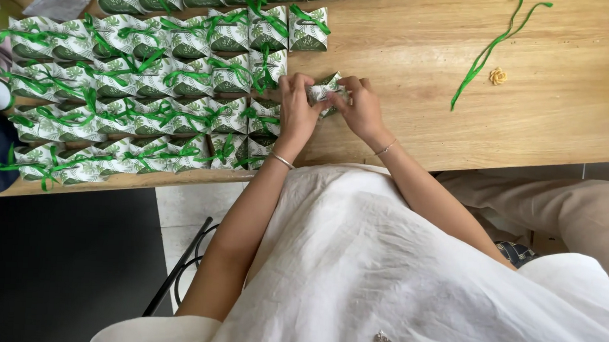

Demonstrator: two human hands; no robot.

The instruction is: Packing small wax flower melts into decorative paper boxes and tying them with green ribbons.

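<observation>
Head view: left hand [298,111] and right hand [360,108] meet over the wooden table [424,65], wrists bent, fingers curled shut on one small leaf-printed box [323,92] between them. Rows of tied boxes [147,91] fill the table just left, touching the left hand. A loose green ribbon [486,52] lies far right, well apart.

Both hands [329,106] on a leaf-print box [323,91], wooden table [423,72].
</observation>
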